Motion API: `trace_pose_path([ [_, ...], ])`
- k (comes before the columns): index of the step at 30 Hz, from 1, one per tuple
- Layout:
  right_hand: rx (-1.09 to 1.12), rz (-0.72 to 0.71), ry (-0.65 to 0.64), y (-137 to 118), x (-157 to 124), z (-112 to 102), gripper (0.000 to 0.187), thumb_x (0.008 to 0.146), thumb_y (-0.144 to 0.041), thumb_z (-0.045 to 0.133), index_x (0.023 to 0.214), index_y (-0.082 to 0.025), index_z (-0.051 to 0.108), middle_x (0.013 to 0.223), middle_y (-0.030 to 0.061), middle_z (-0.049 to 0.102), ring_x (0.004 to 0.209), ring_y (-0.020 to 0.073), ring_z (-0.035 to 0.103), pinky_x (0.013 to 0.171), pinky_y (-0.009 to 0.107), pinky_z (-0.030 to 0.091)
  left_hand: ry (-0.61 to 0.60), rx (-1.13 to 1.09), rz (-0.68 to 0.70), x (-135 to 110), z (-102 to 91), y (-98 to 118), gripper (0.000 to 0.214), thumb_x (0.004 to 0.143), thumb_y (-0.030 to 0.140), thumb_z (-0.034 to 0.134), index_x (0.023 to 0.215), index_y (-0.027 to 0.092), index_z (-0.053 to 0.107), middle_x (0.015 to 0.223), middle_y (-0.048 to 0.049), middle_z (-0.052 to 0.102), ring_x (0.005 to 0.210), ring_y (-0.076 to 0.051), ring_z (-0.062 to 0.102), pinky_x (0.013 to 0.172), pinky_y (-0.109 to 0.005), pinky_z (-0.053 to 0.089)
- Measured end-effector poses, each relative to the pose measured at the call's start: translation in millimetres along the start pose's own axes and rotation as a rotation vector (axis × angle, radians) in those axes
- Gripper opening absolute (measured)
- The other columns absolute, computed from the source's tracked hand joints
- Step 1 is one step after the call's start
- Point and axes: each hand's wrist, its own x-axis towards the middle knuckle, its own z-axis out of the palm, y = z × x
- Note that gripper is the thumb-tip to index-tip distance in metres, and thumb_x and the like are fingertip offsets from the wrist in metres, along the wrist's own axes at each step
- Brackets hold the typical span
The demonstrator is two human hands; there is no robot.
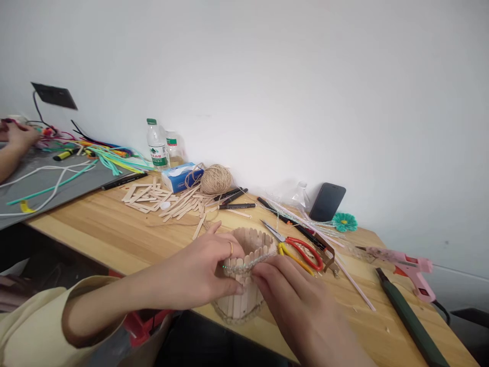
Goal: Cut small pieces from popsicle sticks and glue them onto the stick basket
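Note:
A round cup made of upright craft sticks (pixel 239 302) stands near the table's front edge. A sparkly silvery trim (pixel 248 265) runs round it just below the rim, and rougher trim circles its base. My left hand (pixel 202 267) grips the near left wall, fingers inside the cup and thumb outside. On the right, my right hand (pixel 301 300) is closed at the front of the rim, its fingertips pinching the silvery trim against the sticks. Those fingertips are partly hidden. Just behind the cup lie red-handled scissors (pixel 311 255) with yellow handles (pixel 292 259) beside them.
Loose craft sticks (pixel 183 204), a twine ball (pixel 216 179), a tissue pack (pixel 181 178) and a water bottle (pixel 156 145) are behind. A phone (pixel 327 202), a pink glue gun (pixel 407 265) and a dark green tool (pixel 408 318) are right. Another person's hand (pixel 21 137) is far left.

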Motion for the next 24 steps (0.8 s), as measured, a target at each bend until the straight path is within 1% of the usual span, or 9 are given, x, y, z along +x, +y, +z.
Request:
trace_pose_path([
  [3,-0.081,-0.078,-0.077,4,5,-5,0.029,0.091,-0.005,0.035,0.081,-0.01,0.062,0.071,0.0084,0.06,0.061,0.0202,0.055,0.051,0.031,0.046,0.013,0.054,-0.012,1,0.4,0,0.014,0.074,0.019,0.064,0.069,0.018,0.052,0.078,0.0056,0.058,0.085,-0.015,0.059,0.107,-0.048,0.011],
  [5,-0.111,-0.101,-0.109,6,9,-7,0.029,0.089,-0.004,0.037,0.078,-0.01,0.063,0.07,0.0085,0.059,0.06,0.0205,0.054,0.049,0.031,0.045,0.023,0.06,-0.027,2,0.9,0,0.013,0.074,0.019,0.064,0.069,0.018,0.052,0.078,0.005,0.058,0.087,-0.016,0.059,0.107,-0.048,0.006],
  [8,-0.144,-0.134,-0.065,10,14,-6,0.024,0.087,-0.004,0.043,0.077,-0.009,0.064,0.068,0.0079,0.06,0.061,0.0203,0.056,0.051,0.031,0.045,0.028,0.047,-0.04,5,1.5,-1,0.008,0.074,0.018,0.063,0.074,0.018,0.055,0.081,0.0032,0.06,0.089,-0.018,0.059,0.108,-0.048,0.004],
  [10,-0.161,-0.157,-0.03,12,16,-2,0.023,0.087,-0.005,0.045,0.073,-0.01,0.063,0.065,0.0063,0.059,0.059,0.0187,0.055,0.05,0.03,0.044,0.031,0.036,-0.032,7,1.5,-2,0.007,0.074,0.018,0.063,0.075,0.018,0.056,0.08,0.0033,0.06,0.086,-0.017,0.059,0.107,-0.046,0.009],
  [12,-0.168,-0.155,0.001,14,17,3,0.025,0.087,-0.006,0.044,0.07,-0.012,0.061,0.062,0.0049,0.058,0.056,0.0171,0.053,0.05,0.029,0.043,0.032,0.004,-0.022,8,1.1,-3,0.009,0.075,0.02,0.064,0.072,0.018,0.055,0.075,0.0044,0.059,0.079,-0.016,0.058,0.102,-0.042,0.021],
  [15,-0.067,-0.074,0.052,16,18,7,0.023,0.085,-0.006,0.042,0.07,-0.014,0.058,0.063,0.0036,0.057,0.054,0.0143,0.052,0.05,0.026,0.043,0.021,-0.098,-0.032,8,-1.1,-6,0.011,0.075,0.025,0.064,0.073,0.018,0.057,0.074,0.0047,0.057,0.074,-0.016,0.053,0.089,-0.036,0.034],
  [19,0.145,0.118,0.126,21,15,5,0.018,0.079,-0.005,0.045,0.069,-0.018,0.051,0.063,-0.001,0.051,0.053,0.0108,0.049,0.049,0.021,0.042,-0.008,-0.261,-0.029,7,-5.2,-12,0.014,0.073,0.028,0.065,0.077,0.016,0.06,0.078,0.0009,0.059,0.079,-0.019,0.052,0.073,-0.029,0.04],
  [21,0.215,0.204,0.156,24,13,1,0.016,0.079,-0.006,0.046,0.071,-0.02,0.048,0.064,-0.0027,0.05,0.056,0.0106,0.049,0.051,0.021,0.041,-0.019,-0.351,-0.012,5,-6.5,-14,0.016,0.072,0.029,0.066,0.077,0.015,0.06,0.081,-0.0008,0.06,0.081,-0.02,0.054,0.072,-0.028,0.042],
  [24,0.27,0.282,0.161,28,9,-3,0.015,0.084,-0.011,0.044,0.074,-0.022,0.043,0.065,-0.0041,0.048,0.057,0.0109,0.046,0.05,0.02,0.038,-0.025,-0.448,-0.002,4,-7.4,-16,0.019,0.071,0.03,0.068,0.079,0.015,0.061,0.088,-0.0029,0.063,0.087,-0.021,0.056,0.075,-0.029,0.043],
])
